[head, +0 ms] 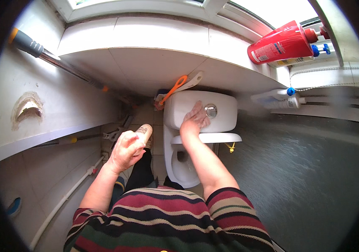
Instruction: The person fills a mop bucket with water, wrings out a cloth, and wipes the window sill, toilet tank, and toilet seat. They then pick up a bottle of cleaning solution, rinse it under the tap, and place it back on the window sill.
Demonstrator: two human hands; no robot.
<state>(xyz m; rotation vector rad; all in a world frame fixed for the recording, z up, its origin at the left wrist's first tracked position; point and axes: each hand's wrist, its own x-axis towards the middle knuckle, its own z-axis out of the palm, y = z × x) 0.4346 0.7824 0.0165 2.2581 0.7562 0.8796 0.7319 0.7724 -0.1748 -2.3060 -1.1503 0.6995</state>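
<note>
My left hand (127, 151) is curled around a beige cylindrical container (145, 130), held above the floor left of the toilet. Its rounded end points away from me, and my fingers hide the rest. On top of the white toilet tank (223, 123), my right hand (190, 128) presses a thin pinkish cloth (198, 115). The cloth lies just left of the round chrome flush button (211, 111). In front of the tank the toilet lid (220, 137) stands raised. The toilet bowl (181, 170) is partly hidden by my right forearm.
An orange-handled brush (176, 86) and a white handle (193, 81) stand behind the tank. Red pump bottle (280, 44) rests on the sill. Cleaning bottles (280, 99) sit at right. A long pole (63, 66) leans left; a white pipe (69, 197) runs low.
</note>
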